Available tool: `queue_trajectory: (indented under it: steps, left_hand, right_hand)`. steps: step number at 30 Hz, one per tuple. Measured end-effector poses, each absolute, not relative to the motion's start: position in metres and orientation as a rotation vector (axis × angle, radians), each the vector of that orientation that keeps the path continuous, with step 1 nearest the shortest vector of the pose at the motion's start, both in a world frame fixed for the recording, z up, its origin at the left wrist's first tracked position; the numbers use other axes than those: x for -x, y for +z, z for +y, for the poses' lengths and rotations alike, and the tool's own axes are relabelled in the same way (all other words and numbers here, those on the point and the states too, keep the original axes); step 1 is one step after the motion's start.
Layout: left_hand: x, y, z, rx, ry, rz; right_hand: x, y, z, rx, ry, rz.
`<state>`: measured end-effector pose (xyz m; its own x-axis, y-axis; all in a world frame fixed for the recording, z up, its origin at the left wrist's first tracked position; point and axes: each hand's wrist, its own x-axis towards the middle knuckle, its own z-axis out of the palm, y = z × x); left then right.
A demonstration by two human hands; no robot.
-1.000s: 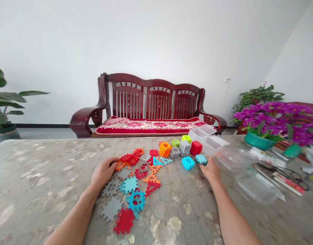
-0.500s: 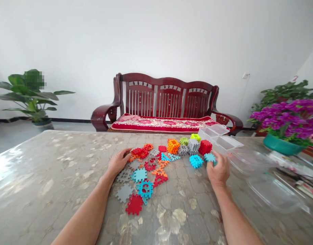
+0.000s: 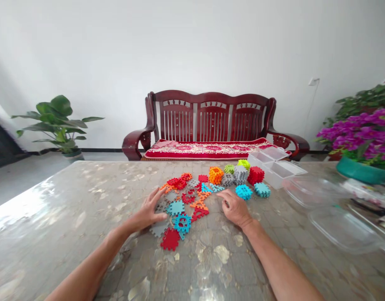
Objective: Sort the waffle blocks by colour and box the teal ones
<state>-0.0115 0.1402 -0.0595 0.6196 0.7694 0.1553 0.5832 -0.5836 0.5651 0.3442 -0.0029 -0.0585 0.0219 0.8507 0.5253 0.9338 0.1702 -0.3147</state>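
Note:
A scatter of flat toothed plastic tiles (image 3: 183,198) in red, orange, blue and grey lies on the marble-patterned table (image 3: 70,217). My left hand (image 3: 148,212) rests open on the grey and blue tiles at the scatter's left side. My right hand (image 3: 234,207) lies on the table just right of the tiles, fingers pointing left and loosely bent, holding nothing. Behind them stand built cubes: orange (image 3: 216,174), grey (image 3: 241,173), red (image 3: 255,175) and two blue ones (image 3: 244,192), (image 3: 262,190).
A clear compartment box (image 3: 275,165) stands behind the cubes. Two clear lids or dishes (image 3: 343,228) lie on the right. A purple flowering plant in a teal pot (image 3: 358,169) stands at the far right. A wooden bench (image 3: 211,125) and a potted plant (image 3: 59,123) are beyond the table.
My right hand let go of the blue cube at the right and moved left to the tile scatter. My left hand slid down onto the grey and blue tiles. The camera turned left.

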Motion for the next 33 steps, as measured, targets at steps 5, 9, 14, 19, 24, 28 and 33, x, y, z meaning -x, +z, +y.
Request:
queue_trajectory:
  steps: [5, 9, 14, 19, 24, 28, 33]
  left_hand:
    - [0.014, -0.071, 0.097, -2.642, 0.392, 0.936]
    - [-0.01, -0.074, 0.075, -2.722, 0.416, 0.953]
    - [-0.048, -0.08, 0.057, -2.706, 0.423, 1.083]
    - [-0.083, -0.075, 0.038, -2.704, 0.392, 1.105]
    - [-0.099, -0.057, 0.041, -2.718, 0.487, 1.147]
    - [-0.087, -0.041, 0.083, -2.549, 0.582, 1.511]
    - [-0.068, -0.04, 0.132, -2.161, 0.531, 2.009]
  right_hand:
    - [-0.343, -0.059, -0.003, 1.682, -0.118, -1.884]
    - [-0.342, -0.06, -0.002, 1.692, -0.116, -1.893]
    - [-0.343, -0.061, -0.001, 1.668, -0.134, -1.884]
    - [-0.346, -0.063, 0.0, 1.699, -0.119, -1.806]
    - [-0.351, -0.067, 0.002, 1.656, -0.067, -1.795]
    - [-0.352, -0.068, 0.002, 1.661, -0.045, -1.778]
    - [-0.352, -0.068, 0.003, 1.686, -0.031, -1.806]
